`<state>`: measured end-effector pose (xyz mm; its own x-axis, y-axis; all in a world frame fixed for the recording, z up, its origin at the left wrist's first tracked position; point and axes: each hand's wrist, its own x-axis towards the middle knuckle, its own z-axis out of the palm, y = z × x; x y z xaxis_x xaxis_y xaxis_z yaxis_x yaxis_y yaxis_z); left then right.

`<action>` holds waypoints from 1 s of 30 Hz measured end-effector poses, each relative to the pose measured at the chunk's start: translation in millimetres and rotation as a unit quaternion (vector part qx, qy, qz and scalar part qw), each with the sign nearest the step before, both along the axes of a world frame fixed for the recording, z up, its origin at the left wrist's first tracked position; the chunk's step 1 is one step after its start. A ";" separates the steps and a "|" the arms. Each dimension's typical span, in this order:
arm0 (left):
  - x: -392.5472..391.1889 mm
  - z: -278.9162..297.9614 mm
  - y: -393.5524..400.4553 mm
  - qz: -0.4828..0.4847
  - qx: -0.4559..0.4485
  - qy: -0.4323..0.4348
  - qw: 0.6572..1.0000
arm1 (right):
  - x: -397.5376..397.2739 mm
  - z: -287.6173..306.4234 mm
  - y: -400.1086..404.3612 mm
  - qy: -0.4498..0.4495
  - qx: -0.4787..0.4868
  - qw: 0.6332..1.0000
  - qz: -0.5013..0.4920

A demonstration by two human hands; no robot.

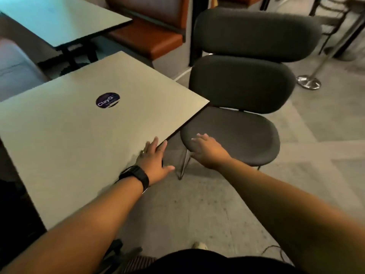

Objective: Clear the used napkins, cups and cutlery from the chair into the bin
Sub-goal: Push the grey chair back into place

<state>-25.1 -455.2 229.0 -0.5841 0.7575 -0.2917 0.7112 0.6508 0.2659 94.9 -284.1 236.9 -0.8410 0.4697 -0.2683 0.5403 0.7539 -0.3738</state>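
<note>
Chair [235, 135] is the dark padded one pushed in at the right edge of the bench [69, 139], front of its seat tucked slightly under the bench corner. A second dark chair [256, 34] sits right behind it, so you see two backrests stacked up in the view.

Right hand [207, 151] is reaching out over the near front edge of the seat, palm down, fingers [199, 137] stretched fairly straight and spread, holding nothing. Looks like it's touching or just above the cushion, can't tell which since the shot is a bit blurry.

Left hand [156, 157] lies flat on the near right edge of the bench, fingers straight, thumb hanging off toward the floor, nothing held. There's a black watch [136, 176] on that wrist and a ring on one finger.

On the bench there's a round dark sticker [108, 100] with "ClayG" on it. Another table [59, 18] sits further back left with an orange-brown booth seat [150, 38] beside it, and a chrome post base [308, 82] stands on the floor at right.
</note>
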 end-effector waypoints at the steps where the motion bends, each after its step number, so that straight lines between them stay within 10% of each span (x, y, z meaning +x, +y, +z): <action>1: 2.7 1.5 10.4 -0.004 0.007 0.003 1.000 | 7.9 1.2 9.9 0.001 -0.003 1.000 -0.015; 30: 56.6 4.6 495.8 -0.239 -0.014 0.019 0.971 | 145.0 0.8 376.9 -0.051 0.005 0.955 -0.294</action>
<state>31.5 40.6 233.6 -0.1788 0.9367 -0.3010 0.9423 0.2510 0.2214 239.9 92.8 237.7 -0.4017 0.8551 -0.3277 0.9041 0.3134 -0.2905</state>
